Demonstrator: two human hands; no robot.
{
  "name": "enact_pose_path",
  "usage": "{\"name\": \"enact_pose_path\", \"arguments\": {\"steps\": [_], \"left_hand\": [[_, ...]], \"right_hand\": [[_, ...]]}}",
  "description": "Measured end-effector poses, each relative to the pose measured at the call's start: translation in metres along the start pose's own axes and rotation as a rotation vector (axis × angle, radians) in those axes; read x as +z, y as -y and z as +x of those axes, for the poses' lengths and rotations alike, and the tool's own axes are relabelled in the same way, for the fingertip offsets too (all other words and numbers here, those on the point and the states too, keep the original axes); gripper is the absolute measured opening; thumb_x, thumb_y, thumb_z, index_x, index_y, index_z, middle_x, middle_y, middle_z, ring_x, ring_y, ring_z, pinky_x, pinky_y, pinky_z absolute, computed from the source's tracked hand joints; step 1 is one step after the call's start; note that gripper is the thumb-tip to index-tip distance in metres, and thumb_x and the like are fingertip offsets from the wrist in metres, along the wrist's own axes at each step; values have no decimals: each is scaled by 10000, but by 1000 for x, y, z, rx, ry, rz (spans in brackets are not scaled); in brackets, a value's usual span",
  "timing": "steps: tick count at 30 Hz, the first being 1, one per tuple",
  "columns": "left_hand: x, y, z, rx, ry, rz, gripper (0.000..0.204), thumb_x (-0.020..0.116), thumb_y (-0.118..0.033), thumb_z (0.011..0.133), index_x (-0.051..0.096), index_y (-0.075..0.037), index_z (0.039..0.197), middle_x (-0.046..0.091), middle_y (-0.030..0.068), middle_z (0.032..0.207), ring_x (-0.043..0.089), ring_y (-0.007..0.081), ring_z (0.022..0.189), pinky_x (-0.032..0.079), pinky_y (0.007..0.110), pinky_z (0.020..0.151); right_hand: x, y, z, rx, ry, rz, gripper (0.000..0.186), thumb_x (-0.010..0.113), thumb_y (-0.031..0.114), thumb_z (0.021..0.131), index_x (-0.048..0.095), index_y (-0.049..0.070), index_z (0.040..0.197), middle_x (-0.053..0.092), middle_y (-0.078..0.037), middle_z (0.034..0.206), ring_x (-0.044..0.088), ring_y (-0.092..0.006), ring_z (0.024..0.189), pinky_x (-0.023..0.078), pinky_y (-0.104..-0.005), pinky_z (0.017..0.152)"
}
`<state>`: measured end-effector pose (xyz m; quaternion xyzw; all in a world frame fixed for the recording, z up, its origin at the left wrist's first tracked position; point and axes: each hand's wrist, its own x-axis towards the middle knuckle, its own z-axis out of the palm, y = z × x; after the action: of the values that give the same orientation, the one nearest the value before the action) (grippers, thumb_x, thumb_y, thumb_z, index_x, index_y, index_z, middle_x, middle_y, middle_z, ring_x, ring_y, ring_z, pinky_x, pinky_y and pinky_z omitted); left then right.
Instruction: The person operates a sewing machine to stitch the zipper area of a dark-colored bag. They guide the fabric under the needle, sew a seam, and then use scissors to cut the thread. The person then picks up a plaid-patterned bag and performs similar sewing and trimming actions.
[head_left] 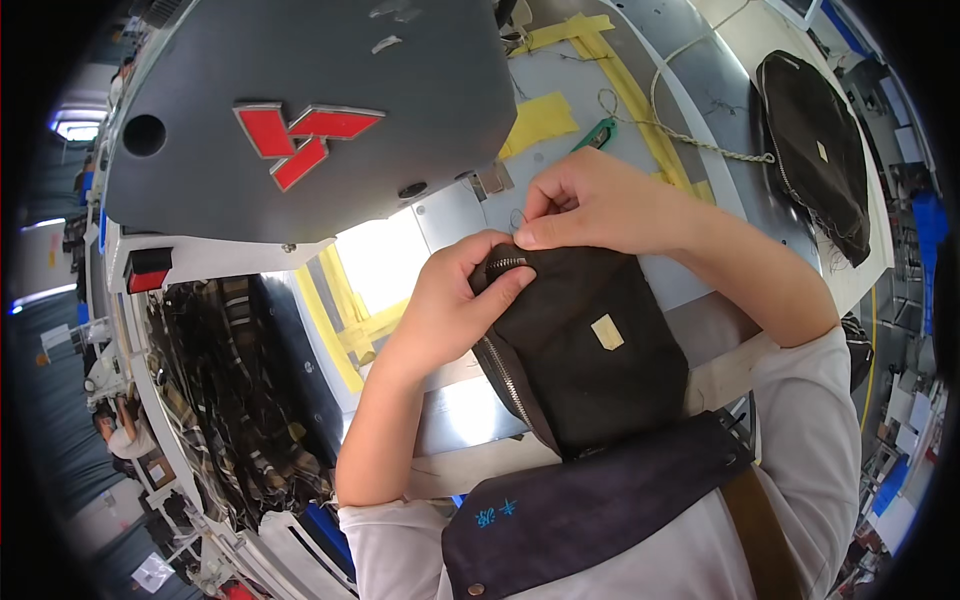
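Black zippered pouch (585, 375) sits in front of me, mid-scene, above the metal work surface (455, 425), its near end reaching my dark apron (620, 510). Cream label (607, 332) on its upper face, right of centre; metal zipper (512, 385) along the left side, another short bit of teeth at the far left corner.

My left hand (450, 300) is gripping that far left corner, thumb on top beside the teeth. My right hand (600, 205) has thumb and forefinger pinched together at the far edge, just right of the left fingers; can't tell whether fabric or thread is between them. Thin dark thread loop (517, 218) just beyond the fingertips.

Far left: big dark grey machine housing (400, 185) with a red emblem (310, 140). Bright lit panel (380, 265) between housing and left hand, yellow tape (335, 335) next to it. Left, near: heap of plaid fabric (235, 380). Beyond my right hand: green-handled tool (597, 134), partly hidden. Pale twisted cord (690, 140) runs right from there toward a second dark pouch (815, 150), far right, also labelled, well apart from mine.
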<state>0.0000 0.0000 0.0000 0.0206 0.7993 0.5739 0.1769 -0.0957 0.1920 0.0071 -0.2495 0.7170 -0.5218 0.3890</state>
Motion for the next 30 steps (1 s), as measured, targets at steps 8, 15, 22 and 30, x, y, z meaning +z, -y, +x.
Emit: {"name": "enact_pose_path", "arguments": {"steps": [8, 15, 22, 30], "left_hand": [[-2, 9, 1, 22, 24, -204, 204, 606, -131, 880, 583, 10, 1025, 575, -1, 791, 493, 66, 715, 418, 212, 648], [4, 7, 3, 11, -28, -292, 175, 598, -167, 909, 597, 0, 961, 564, -24, 777, 472, 42, 708, 398, 197, 636], [8, 14, 1, 80, -120, -278, 145, 596, -162, 919, 595, -18, 924, 553, -36, 756, 462, 35, 702, 393, 191, 632], [15, 2, -2, 113, -205, -308, 172, 540, -179, 952, 585, -15, 974, 557, -28, 789, 469, 46, 739, 404, 196, 685]], "right_hand": [[-2, 4, -2, 47, -26, 179, 222, 672, 249, 840, 660, 30, 807, 583, 37, 707, 503, -42, 669, 386, -221, 600], [0, 5, -3, -3, -27, 118, 216, 667, 244, 849, 654, 31, 815, 578, 44, 709, 495, -32, 672, 380, -210, 598], [0, 5, -12, 27, -85, 327, 268, 662, 233, 858, 627, 15, 1011, 628, 3, 843, 565, -49, 774, 437, -205, 678], [-2, -22, -70, 163, -190, 464, 398, 668, 160, 860, 557, -54, 1177, 647, -68, 1032, 600, -94, 929, 459, -224, 847]]}}
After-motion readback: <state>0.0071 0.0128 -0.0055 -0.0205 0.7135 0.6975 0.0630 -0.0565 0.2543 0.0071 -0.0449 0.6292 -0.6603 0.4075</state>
